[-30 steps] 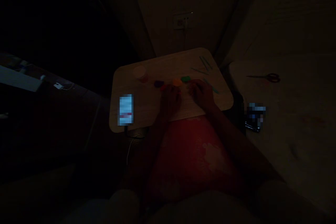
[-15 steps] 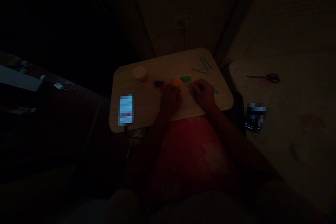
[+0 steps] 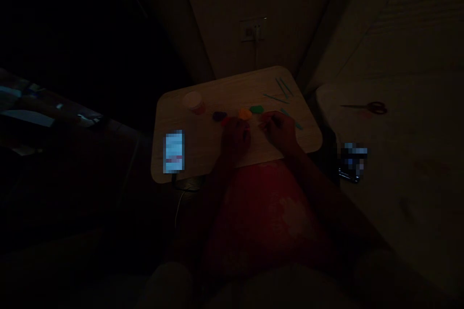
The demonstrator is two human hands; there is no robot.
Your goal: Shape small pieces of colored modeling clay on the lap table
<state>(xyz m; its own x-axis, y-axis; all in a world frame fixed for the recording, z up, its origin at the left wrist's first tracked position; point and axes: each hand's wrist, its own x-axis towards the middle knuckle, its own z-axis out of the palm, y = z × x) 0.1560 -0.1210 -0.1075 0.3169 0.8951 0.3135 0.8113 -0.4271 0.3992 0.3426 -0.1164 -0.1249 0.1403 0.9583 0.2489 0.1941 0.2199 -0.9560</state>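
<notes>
In dim light my left hand [image 3: 235, 139] rests on the small wooden table [image 3: 203, 154], fingers curled. A reddish bit shows at its fingertips, too dark to name. My right hand [image 3: 279, 131] is closed in a pinch just right of it; what sits between the fingers is hard to see. Beyond the hands lie soft-looking lumps, perhaps modelling clay: a dark purple lump [image 3: 219, 116], a red lump [image 3: 225, 120] partly behind my left hand, an orange lump [image 3: 245, 114] and a green lump [image 3: 256, 109].
Several thin teal sticks [image 3: 276, 98] lie at the back right of the table. A lidded tub [image 3: 195, 102] stands at the back left, and a lit phone [image 3: 174, 151] at the front left. Scissors [image 3: 377, 107] rest on the pale surface to the right.
The fingers of my right hand have shifted slightly left, towards my left hand. My left hand stays nearly in place, and the lumps lie as before.
</notes>
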